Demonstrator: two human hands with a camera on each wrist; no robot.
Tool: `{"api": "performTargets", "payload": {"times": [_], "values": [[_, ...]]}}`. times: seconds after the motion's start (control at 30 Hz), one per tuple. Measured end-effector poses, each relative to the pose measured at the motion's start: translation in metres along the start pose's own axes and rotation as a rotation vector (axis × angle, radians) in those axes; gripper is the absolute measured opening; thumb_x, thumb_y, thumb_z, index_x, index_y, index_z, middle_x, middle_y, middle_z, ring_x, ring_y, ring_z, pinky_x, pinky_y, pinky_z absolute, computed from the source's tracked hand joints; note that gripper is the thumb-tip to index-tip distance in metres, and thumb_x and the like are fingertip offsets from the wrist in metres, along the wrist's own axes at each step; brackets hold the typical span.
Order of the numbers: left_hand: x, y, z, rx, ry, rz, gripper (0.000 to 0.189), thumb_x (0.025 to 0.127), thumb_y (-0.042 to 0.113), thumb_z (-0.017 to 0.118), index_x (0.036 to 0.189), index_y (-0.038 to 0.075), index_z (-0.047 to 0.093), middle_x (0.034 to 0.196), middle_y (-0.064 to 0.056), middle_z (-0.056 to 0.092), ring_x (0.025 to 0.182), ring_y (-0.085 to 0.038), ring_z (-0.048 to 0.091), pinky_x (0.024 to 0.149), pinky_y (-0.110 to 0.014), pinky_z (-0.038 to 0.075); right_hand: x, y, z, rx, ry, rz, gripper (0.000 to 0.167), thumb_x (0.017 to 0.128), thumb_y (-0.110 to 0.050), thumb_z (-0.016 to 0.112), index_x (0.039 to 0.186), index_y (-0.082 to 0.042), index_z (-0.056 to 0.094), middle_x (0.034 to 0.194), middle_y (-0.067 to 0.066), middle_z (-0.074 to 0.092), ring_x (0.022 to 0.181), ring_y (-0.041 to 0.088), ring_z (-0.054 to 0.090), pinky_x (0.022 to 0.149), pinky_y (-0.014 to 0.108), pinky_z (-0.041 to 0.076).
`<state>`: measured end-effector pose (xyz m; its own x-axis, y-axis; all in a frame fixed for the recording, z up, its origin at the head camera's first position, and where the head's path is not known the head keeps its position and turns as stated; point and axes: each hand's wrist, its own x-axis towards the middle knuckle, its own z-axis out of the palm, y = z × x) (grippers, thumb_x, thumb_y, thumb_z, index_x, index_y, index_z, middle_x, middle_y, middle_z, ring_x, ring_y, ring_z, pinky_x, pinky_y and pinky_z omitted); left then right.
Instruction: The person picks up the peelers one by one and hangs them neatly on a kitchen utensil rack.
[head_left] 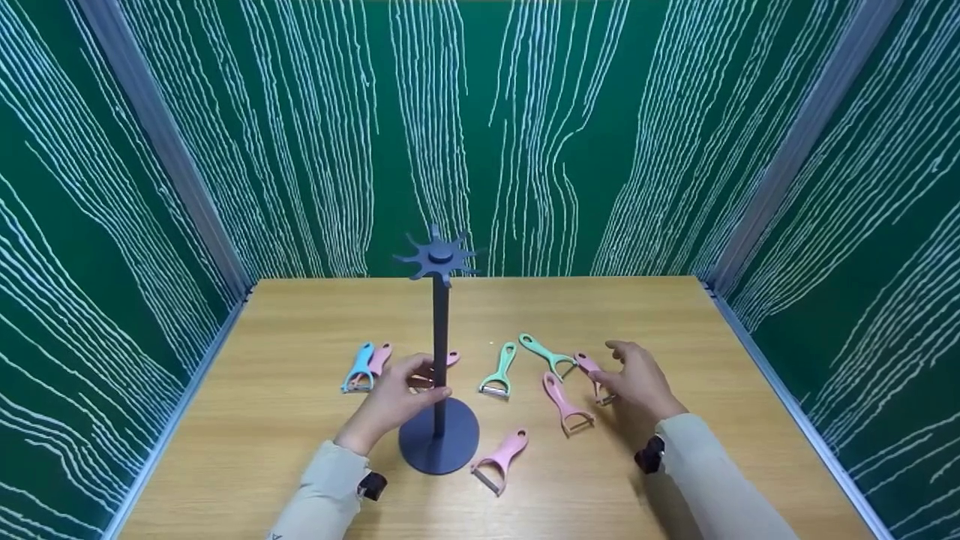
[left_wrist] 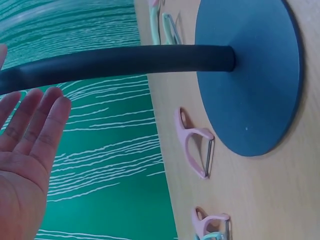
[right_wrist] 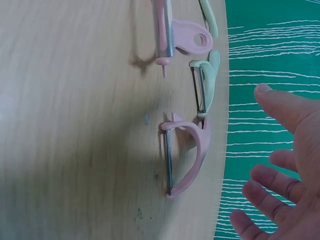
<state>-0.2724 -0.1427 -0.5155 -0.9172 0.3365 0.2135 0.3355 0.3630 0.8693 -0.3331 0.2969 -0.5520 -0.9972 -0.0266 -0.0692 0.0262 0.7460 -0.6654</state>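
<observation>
A dark stand (head_left: 439, 322) with a round base and a star-shaped hooked top stands upright on the table. My left hand (head_left: 396, 391) holds its pole, thumb on one side and fingers on the other; in the left wrist view the other fingers stay fairly straight beside the pole (left_wrist: 150, 59). At the right, my right hand (head_left: 637, 380) hovers with spread fingers over a pink peeler (head_left: 587, 364). That hand is empty in the right wrist view, apart from the pink peeler (right_wrist: 201, 152). Another pink peeler (head_left: 559, 396) lies just left of it.
Two green peelers (head_left: 503, 364) lie right of the stand. A pink peeler (head_left: 511, 448) lies near the base's front right. Left of the stand, a blue peeler (head_left: 363, 361) overlaps a pink one (head_left: 382, 357). Behind the pole, another pink peeler (head_left: 453, 358) is partly hidden.
</observation>
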Motion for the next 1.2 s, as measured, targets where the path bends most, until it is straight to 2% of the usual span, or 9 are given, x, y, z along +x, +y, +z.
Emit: {"api": "performTargets", "payload": {"times": [0.17, 0.27, 0.37, 0.5, 0.73, 0.83, 0.97, 1.2], "values": [[-0.001, -0.003, 0.004, -0.042, 0.014, -0.031, 0.029, 0.100, 0.024, 0.081, 0.128, 0.020, 0.075, 0.121, -0.003, 0.077, 0.112, -0.024, 0.075, 0.102, -0.047, 0.063, 0.007, -0.003, 0.001, 0.019, -0.022, 0.013, 0.079, 0.101, -0.032, 0.080, 0.163, -0.002, 0.042, 0.157, 0.032, 0.051, 0.141, 0.050, 0.053, 0.117, 0.067, 0.047], [-0.001, -0.004, 0.005, -0.051, 0.026, -0.027, 0.026, 0.101, 0.021, 0.080, 0.126, 0.018, 0.075, 0.120, -0.005, 0.077, 0.112, -0.023, 0.075, 0.101, -0.043, 0.063, 0.012, -0.003, 0.003, 0.016, -0.031, 0.010, 0.076, 0.101, -0.028, 0.080, 0.163, -0.001, 0.043, 0.155, 0.032, 0.053, 0.136, 0.048, 0.057, 0.115, 0.065, 0.050], [0.000, -0.005, 0.006, -0.055, 0.035, 0.000, 0.023, 0.101, 0.018, 0.080, 0.124, 0.014, 0.076, 0.118, -0.013, 0.078, 0.109, -0.025, 0.075, 0.099, -0.040, 0.064, 0.016, -0.001, 0.005, -0.010, -0.027, -0.012, 0.073, 0.101, -0.026, 0.080, 0.160, 0.001, 0.046, 0.150, 0.034, 0.056, 0.132, 0.048, 0.060, 0.112, 0.064, 0.052], [0.000, -0.006, 0.006, -0.062, 0.040, 0.026, 0.020, 0.101, 0.016, 0.080, 0.120, 0.010, 0.076, 0.116, -0.018, 0.078, 0.106, -0.026, 0.076, 0.097, -0.038, 0.064, 0.023, 0.001, 0.009, -0.023, -0.025, -0.021, 0.072, 0.099, -0.025, 0.081, 0.157, 0.004, 0.049, 0.147, 0.036, 0.059, 0.129, 0.047, 0.061, 0.110, 0.063, 0.053], [0.000, -0.008, 0.005, -0.047, 0.041, -0.005, 0.015, 0.102, 0.019, 0.079, 0.115, 0.013, 0.076, 0.113, -0.006, 0.079, 0.104, -0.021, 0.075, 0.098, -0.039, 0.064, 0.033, 0.008, 0.014, -0.003, -0.059, -0.002, 0.069, 0.100, -0.021, 0.080, 0.156, 0.005, 0.049, 0.147, 0.035, 0.058, 0.123, 0.042, 0.061, 0.110, 0.060, 0.054], [0.000, -0.008, 0.005, -0.041, 0.038, -0.010, 0.014, 0.103, 0.019, 0.078, 0.115, 0.013, 0.075, 0.113, -0.006, 0.079, 0.104, -0.021, 0.074, 0.097, -0.040, 0.064, 0.036, 0.011, 0.014, 0.000, -0.063, 0.001, 0.068, 0.101, -0.020, 0.080, 0.156, 0.006, 0.050, 0.145, 0.034, 0.059, 0.116, 0.038, 0.063, 0.103, 0.053, 0.057], [0.001, -0.006, 0.005, -0.035, 0.027, -0.016, 0.012, 0.104, 0.019, 0.076, 0.114, 0.013, 0.074, 0.114, -0.007, 0.078, 0.106, -0.021, 0.074, 0.099, -0.043, 0.063, 0.037, 0.014, 0.014, 0.032, -0.085, 0.022, 0.066, 0.101, -0.016, 0.078, 0.156, 0.007, 0.049, 0.140, 0.033, 0.060, 0.100, 0.030, 0.066, 0.086, 0.040, 0.059], [0.001, -0.004, 0.005, -0.019, 0.009, -0.044, 0.012, 0.105, 0.018, 0.075, 0.117, 0.016, 0.075, 0.118, -0.009, 0.078, 0.111, -0.024, 0.073, 0.101, -0.047, 0.061, 0.039, 0.022, 0.018, 0.040, -0.090, 0.014, 0.062, 0.100, -0.014, 0.079, 0.149, 0.014, 0.053, 0.131, 0.033, 0.066, 0.098, 0.027, 0.069, 0.085, 0.036, 0.060]]}}
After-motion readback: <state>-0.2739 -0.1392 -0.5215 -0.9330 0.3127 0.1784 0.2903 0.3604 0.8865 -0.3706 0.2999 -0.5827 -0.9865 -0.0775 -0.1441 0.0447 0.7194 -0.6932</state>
